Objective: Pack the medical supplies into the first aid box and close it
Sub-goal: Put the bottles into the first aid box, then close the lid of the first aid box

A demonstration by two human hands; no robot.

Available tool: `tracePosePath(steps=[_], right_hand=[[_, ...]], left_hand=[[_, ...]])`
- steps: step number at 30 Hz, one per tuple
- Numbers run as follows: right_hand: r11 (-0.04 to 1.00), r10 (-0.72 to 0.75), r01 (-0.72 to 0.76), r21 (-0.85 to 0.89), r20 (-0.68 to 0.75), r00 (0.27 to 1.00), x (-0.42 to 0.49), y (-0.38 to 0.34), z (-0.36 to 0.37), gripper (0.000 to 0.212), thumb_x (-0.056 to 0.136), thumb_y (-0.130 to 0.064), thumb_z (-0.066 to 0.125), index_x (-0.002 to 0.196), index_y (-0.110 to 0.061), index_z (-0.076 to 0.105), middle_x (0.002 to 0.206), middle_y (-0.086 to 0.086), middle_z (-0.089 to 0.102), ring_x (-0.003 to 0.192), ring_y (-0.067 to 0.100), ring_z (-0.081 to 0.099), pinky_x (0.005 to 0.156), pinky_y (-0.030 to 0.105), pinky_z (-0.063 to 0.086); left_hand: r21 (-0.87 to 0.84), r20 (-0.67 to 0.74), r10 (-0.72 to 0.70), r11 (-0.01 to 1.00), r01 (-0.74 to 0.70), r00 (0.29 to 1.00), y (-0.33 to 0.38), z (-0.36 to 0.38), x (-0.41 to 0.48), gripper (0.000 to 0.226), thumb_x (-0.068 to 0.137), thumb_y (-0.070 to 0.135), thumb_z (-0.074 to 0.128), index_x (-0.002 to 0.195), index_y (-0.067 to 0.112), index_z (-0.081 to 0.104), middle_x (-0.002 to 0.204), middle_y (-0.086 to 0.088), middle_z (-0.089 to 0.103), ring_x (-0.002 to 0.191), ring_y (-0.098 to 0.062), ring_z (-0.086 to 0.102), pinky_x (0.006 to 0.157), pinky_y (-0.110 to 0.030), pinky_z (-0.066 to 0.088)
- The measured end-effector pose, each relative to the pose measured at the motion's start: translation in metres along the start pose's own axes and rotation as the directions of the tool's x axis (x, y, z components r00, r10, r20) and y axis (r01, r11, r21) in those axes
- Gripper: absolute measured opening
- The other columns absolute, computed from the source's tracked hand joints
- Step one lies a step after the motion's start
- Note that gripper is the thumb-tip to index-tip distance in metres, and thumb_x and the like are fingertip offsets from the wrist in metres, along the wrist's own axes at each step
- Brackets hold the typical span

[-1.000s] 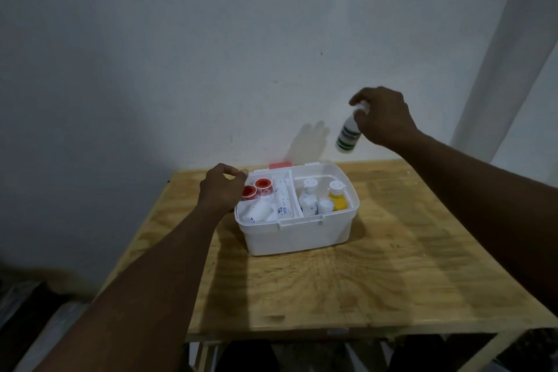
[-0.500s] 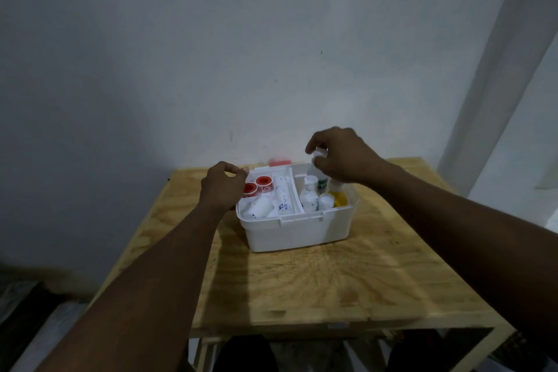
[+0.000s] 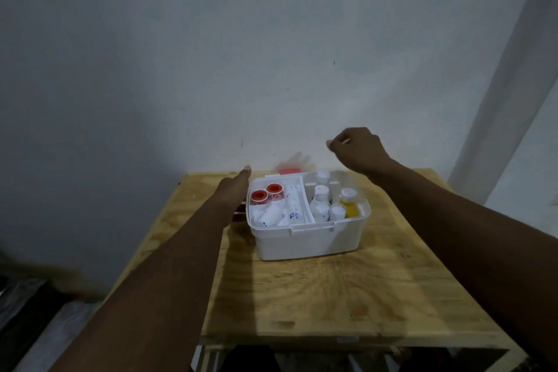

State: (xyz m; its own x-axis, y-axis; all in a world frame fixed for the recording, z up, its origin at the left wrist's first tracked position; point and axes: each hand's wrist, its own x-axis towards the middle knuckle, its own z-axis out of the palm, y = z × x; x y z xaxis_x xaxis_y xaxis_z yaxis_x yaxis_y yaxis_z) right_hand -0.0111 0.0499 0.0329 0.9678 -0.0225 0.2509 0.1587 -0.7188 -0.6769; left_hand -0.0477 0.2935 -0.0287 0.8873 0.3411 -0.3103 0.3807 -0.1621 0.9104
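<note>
1. One first aid box, white and open, stands on one wooden table, near the back edge.
2. The left compartments hold two red-topped rolls and white rolls, whose number I cannot tell.
3. One printed tube lies in the middle compartment.
4. Four bottles stand upright in the right compartment; one is yellow.
5. The left hand is just beside the box's left wall, fingers straight, holding nothing.
6. The right hand is above the back rim, clenched, with nothing visible inside.
</note>
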Motion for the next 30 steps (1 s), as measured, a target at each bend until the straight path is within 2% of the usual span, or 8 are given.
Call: tracePosePath(steps=[3,6,11,16,18,21,26,30], right_hand=[[0.933,0.333,-0.340,0.120,0.074,0.940,0.006,0.014,0.009,0.043,0.088,-0.039,0.066,0.094,0.003,0.062,0.092,0.017,0.066,0.073,0.030,0.063,0.054,0.031,0.051],[0.827,0.457,-0.504,0.249,0.226,0.860,0.008,0.026,0.022,0.032,0.088,-0.027,0.070,0.084,-0.001,0.053,0.089,0.017,0.060,0.068,0.028,0.058,0.056,0.031,0.046],[0.822,0.461,-0.490,0.290,0.168,0.872,0.018,0.030,0.030,0.027,0.077,-0.015,0.074,0.078,-0.001,0.052,0.095,0.023,0.064,0.087,0.037,0.066,0.067,0.039,0.051],[0.825,0.434,-0.447,0.346,0.118,0.893,0.023,0.034,0.029,0.012,0.068,-0.005,0.069,0.073,0.002,0.060,0.086,0.023,0.065,0.071,0.031,0.059,0.056,0.033,0.045],[0.810,0.414,-0.426,0.402,0.120,0.902,0.022,0.033,0.027,0.016,0.069,-0.001,0.068,0.085,0.004,0.070,0.096,0.025,0.071,0.079,0.033,0.066,0.066,0.039,0.054],[0.778,0.386,-0.406,0.479,0.147,0.911,0.016,0.027,0.020,0.011,0.079,-0.001,0.063,0.088,-0.003,0.068,0.102,0.023,0.071,0.085,0.033,0.072,0.085,0.049,0.057],[0.773,0.372,-0.393,0.497,0.146,0.917,0.015,0.022,0.007,0.020,0.081,-0.004,0.063,0.100,-0.002,0.068,0.105,0.019,0.069,0.091,0.027,0.069,0.082,0.043,0.058],[0.796,0.337,-0.360,0.487,0.137,0.931,0.006,0.021,-0.005,0.017,0.082,-0.009,0.062,0.097,-0.006,0.069,0.106,0.013,0.071,0.095,0.026,0.070,0.077,0.039,0.054]], left_hand=[[-0.047,0.025,-0.068,0.996,0.069,0.997,0.006,0.000,0.001,0.049,0.097,0.046,0.052,0.126,0.007,0.061,0.116,-0.016,0.070,0.102,-0.035,0.067,0.095,-0.047,0.055],[-0.029,0.034,-0.081,0.996,0.082,0.996,0.013,0.000,0.001,0.029,0.093,0.022,0.059,0.114,0.003,0.066,0.103,-0.018,0.072,0.080,-0.032,0.066,0.073,-0.038,0.058],[-0.012,0.043,-0.089,0.996,0.089,0.995,0.017,-0.003,0.002,0.027,0.086,0.013,0.064,0.110,0.002,0.068,0.094,-0.016,0.071,0.074,-0.028,0.065,0.061,-0.033,0.056],[-0.104,-0.003,-0.028,0.994,0.028,1.000,0.023,0.000,0.004,0.028,0.093,0.019,0.063,0.115,0.002,0.061,0.101,-0.017,0.070,0.086,-0.032,0.068,0.079,-0.041,0.059],[-0.134,-0.008,-0.008,0.991,0.007,1.000,0.026,0.000,0.002,0.024,0.096,0.022,0.061,0.113,0.005,0.060,0.098,-0.014,0.070,0.089,-0.031,0.068,0.084,-0.042,0.059],[-0.154,-0.006,0.025,0.988,-0.025,1.000,0.032,-0.004,-0.001,0.024,0.097,0.026,0.057,0.115,0.010,0.059,0.103,-0.011,0.070,0.096,-0.032,0.068,0.094,-0.047,0.056],[-0.149,-0.016,0.069,0.986,-0.071,0.997,0.041,-0.011,-0.010,0.016,0.099,0.029,0.049,0.104,0.018,0.059,0.101,-0.004,0.067,0.100,-0.029,0.064,0.099,-0.047,0.052],[-0.127,-0.018,0.075,0.989,-0.077,0.997,0.045,-0.015,-0.021,0.030,0.104,0.038,0.039,0.104,0.018,0.060,0.098,-0.002,0.065,0.101,-0.027,0.063,0.097,-0.044,0.049]])
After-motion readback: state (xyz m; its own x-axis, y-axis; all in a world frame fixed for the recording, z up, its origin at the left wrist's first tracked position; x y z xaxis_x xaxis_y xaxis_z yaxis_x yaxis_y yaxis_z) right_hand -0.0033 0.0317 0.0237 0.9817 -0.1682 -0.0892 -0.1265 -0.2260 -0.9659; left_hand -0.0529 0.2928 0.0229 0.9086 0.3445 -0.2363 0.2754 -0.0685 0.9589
